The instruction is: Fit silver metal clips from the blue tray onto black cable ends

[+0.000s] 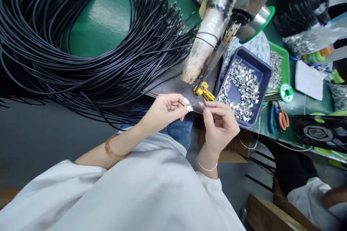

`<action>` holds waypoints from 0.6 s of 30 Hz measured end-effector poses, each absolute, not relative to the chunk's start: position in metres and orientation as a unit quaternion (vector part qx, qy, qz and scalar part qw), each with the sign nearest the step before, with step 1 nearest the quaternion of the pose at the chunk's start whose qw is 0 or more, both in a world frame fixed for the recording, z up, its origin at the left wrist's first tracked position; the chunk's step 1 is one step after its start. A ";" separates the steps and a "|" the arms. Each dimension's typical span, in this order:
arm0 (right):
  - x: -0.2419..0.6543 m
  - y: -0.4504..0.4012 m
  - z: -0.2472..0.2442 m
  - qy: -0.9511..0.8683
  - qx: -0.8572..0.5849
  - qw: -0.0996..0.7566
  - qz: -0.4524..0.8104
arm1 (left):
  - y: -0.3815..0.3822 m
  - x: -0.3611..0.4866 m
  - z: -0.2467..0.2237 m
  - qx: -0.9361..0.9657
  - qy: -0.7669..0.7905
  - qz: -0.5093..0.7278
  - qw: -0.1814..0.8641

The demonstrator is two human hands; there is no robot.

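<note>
Near the table's front edge, my left hand (172, 107) is closed, with white wrapping on its fingertips and a tiny wire end (193, 105) showing at the pinch. Facing it across a small gap, my right hand (221, 124) pinches thumb against fingers on something too small to make out. Just beyond the hands lies a yellow tool (205, 91). Beside my right hand stands a blue tray (262, 68) holding many small silvery metal pieces (245, 85). A large bundle of black cables (108, 68) spreads over the left of the table, with stripped ends at the back.
A tape-wrapped tube (202, 50) slants above the yellow tool. Behind the tray are a green tray (286, 63) and a spool (286, 92). Pliers (283, 119) and a black fan (320, 131) lie to the right. Another person's sleeve (311, 195) shows at lower right.
</note>
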State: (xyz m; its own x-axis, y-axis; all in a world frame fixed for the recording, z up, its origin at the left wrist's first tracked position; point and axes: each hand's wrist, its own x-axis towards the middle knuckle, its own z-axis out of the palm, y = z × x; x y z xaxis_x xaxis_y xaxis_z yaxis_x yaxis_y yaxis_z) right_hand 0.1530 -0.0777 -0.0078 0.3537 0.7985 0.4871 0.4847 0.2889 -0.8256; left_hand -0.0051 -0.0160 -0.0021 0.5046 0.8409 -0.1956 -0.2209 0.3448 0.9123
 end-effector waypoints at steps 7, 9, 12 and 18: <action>0.152 -0.074 -0.007 -0.578 -0.570 0.540 0.223 | -0.017 -0.003 -0.001 0.433 0.334 0.379 0.746; 0.152 -0.075 -0.008 -0.579 -0.571 0.539 0.220 | -0.017 -0.003 -0.001 0.435 0.330 0.382 0.746; 0.153 -0.076 -0.010 -0.579 -0.563 0.539 0.239 | -0.016 -0.003 0.000 0.465 0.326 0.373 0.734; 0.157 -0.078 -0.007 -0.635 -0.558 0.504 0.179 | -0.015 -0.010 -0.007 0.636 0.310 0.388 0.590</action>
State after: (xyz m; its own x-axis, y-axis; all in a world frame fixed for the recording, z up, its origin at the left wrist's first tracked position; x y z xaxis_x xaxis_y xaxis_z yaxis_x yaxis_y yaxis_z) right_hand 0.1575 -0.0782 -0.0069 0.1303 0.8882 0.4407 0.5282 0.3140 -0.7889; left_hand -0.0095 -0.0148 -0.0068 0.5060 0.8530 0.1278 -0.0643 -0.1105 0.9918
